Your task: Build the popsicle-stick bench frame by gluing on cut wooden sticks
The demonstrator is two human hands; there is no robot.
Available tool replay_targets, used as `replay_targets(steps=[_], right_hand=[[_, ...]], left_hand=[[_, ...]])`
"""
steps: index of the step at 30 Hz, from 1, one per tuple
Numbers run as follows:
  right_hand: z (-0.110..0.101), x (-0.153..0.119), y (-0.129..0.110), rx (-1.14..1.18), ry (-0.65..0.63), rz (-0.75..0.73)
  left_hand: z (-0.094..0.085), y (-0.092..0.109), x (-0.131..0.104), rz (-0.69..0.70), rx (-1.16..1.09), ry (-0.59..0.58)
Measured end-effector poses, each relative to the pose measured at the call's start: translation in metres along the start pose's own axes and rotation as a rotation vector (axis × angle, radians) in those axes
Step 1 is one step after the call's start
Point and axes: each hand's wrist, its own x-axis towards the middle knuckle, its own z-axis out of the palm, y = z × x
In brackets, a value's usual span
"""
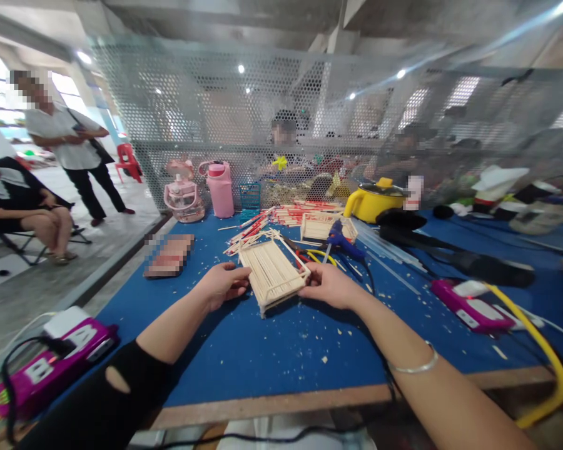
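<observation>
Right hand (327,285) pinches the right side of a pale, rectangular tray of wooden sticks (272,272) over a blue tabletop (272,362); left hand (224,285) has its thumb at the tray's left edge, its grip unclear. Beyond the tray lie a blue glue gun (344,240) and loose red-and-pale wooden sticks (304,213).

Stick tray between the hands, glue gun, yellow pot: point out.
Stick tray (271,270), head view: middle of slatted base.
Glue gun (338,236), head view: blue body.
Yellow pot (376,210), head view: side wall.
</observation>
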Motion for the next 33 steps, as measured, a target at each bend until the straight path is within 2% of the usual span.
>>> replay_targets(steps=[3,7,13,17,21,24,26,30,32,33], right_hand=[[-0.001,0.003,0.002,0.091,0.004,-0.023],[0.001,0.006,0.001,0.198,0.018,-0.054],[0.005,0.015,0.009,0.318,0.095,-0.074],[0.007,0.020,0.012,0.352,0.155,-0.072],[0.007,0.019,0.009,0.350,0.173,-0.068],[0.006,0.016,0.005,0.330,0.170,-0.063],[0.006,0.015,0.003,0.311,0.170,-0.059],[0.005,0.015,0.004,0.266,0.217,-0.063],[0.004,0.014,0.005,0.242,0.272,-0.072],[0.003,0.013,0.005,0.233,0.304,-0.077]], left_hand=[[-0.002,-0.005,-0.015,-0.042,-0.050,-0.020],[-0.002,-0.016,-0.047,-0.076,-0.108,-0.033],[0.011,-0.035,-0.092,-0.170,-0.291,-0.061],[0.020,-0.044,-0.108,-0.208,-0.336,-0.141],[0.024,-0.046,-0.123,-0.214,-0.188,-0.291],[0.027,-0.031,-0.128,-0.014,0.023,-0.380],[0.030,-0.012,-0.125,0.220,0.157,-0.325],[0.028,0.036,-0.104,0.731,0.481,0.024],[0.018,0.053,-0.086,0.940,0.518,0.274],[0.011,0.058,-0.074,1.001,0.446,0.411]])
